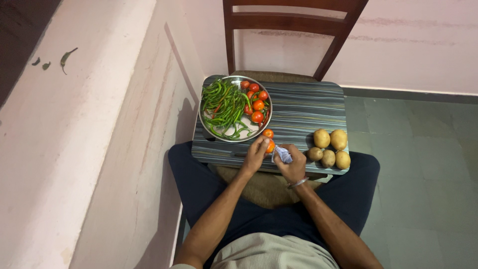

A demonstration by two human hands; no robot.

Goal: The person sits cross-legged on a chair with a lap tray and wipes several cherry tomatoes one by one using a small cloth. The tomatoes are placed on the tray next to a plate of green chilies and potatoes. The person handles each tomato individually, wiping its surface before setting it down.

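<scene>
My left hand (255,154) holds a small orange-red tomato (270,146) at the near edge of a striped board (308,112) resting across my lap. My right hand (293,164) grips a pale blue-handled tool (283,154), its tip close to that tomato; I cannot tell what kind of tool it is. A second tomato (268,133) lies on the board just beyond my fingers. A steel bowl (210,130) at the board's left holds several green chillies (224,105) and several red tomatoes (256,104).
Several potatoes (329,147) lie on the board's right end. A wooden chair (289,30) stands behind the board against a pink wall. A pink ledge (74,124) runs along the left. Grey floor tiles (418,159) lie to the right.
</scene>
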